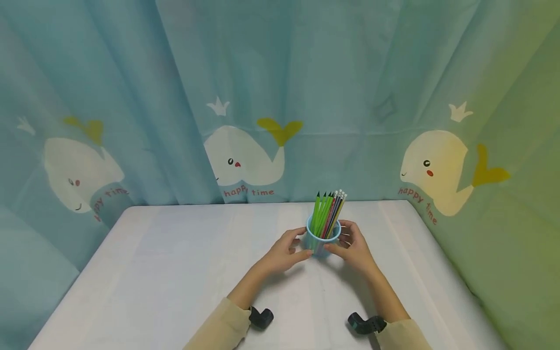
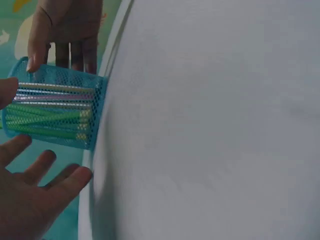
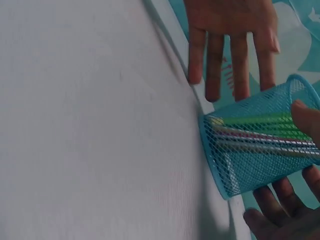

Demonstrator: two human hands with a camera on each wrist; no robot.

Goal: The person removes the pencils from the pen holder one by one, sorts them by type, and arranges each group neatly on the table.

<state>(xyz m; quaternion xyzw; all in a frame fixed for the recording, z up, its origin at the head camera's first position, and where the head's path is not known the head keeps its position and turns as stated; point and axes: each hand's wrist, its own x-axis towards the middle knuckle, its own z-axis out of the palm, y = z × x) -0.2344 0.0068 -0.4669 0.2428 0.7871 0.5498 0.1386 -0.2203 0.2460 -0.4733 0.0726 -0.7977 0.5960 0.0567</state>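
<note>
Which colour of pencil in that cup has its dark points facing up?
The green pencils, bunched toward the left hand in the blue mesh cup; the other pencils beside them show white ends on top.

Head view forward and down over the table (image 1: 175,282), wrist views close, turned sideways — all sharing the cup (image 3: 255,172)

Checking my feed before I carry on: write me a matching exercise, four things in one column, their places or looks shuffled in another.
1. mesh cup
2. pencils
3. curtain
4. tabletop

A. patterned with whales
B. white and flat
C. blue, between left hand and right hand
D. inside the cup

Pairs: 1-C, 2-D, 3-A, 4-B
</note>
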